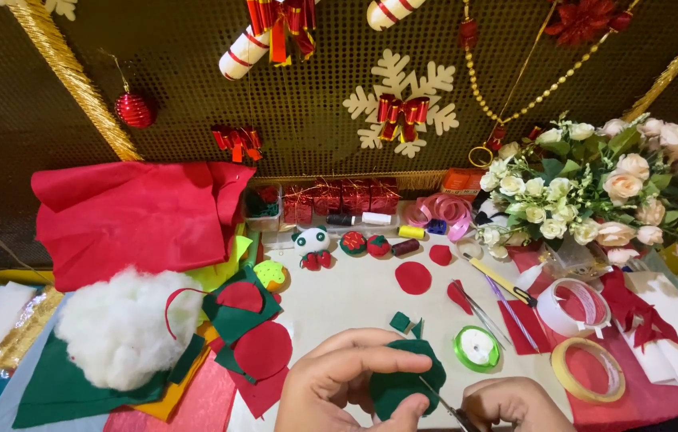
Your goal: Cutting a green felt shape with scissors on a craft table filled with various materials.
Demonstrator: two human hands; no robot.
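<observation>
Currently we hold a dark green felt piece, soft and matte with a roughly rounded outline, in our left hand: the index finger lies across its top edge and the thumb presses from below, so the fingers are closed on it. Our right hand is curled around the handles of a pair of scissors; the thin metal blades meet the felt's lower right edge. We cannot tell whether the blades are parted.

Just beyond the left fingertips lie two small green felt scraps, angular. To the right of them sits one spool of green ribbon, glossy, round. Further right we count two tape rolls: a white one and a yellowish one, both ring-shaped.

Left of the left hand, red felt circles overlap green offcuts, and beyond these sits one mound of white stuffing, fluffy and fibrous. Well beyond the fingers we note a folded red cloth and one bouquet of artificial roses, cream and pale pink.
</observation>
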